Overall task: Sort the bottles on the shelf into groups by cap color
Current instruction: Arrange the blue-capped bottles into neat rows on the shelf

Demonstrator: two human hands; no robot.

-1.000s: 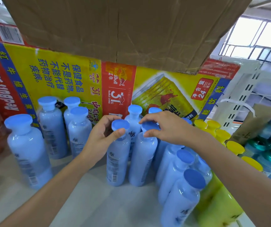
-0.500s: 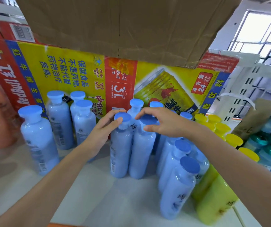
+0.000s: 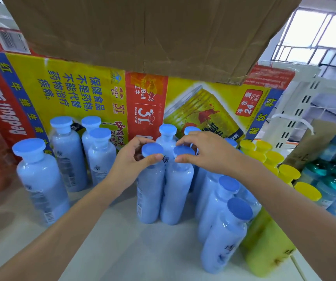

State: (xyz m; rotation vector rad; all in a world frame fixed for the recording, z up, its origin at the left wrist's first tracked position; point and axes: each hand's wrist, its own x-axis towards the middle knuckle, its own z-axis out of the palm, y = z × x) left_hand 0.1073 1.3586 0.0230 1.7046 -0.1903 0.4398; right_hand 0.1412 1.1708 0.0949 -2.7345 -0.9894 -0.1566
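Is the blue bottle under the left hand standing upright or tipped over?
Upright. The blue bottle stands on its base on the white shelf, cap on top, pinched by the left hand.

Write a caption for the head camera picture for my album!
Left hand pinches the left blue cap, right hand the right blue cap, on a shelf with yellow bottles.

Both forearms reach forward; left hand (image 3: 131, 161) curls in a pinch; right hand (image 3: 204, 153) likewise, palm down.
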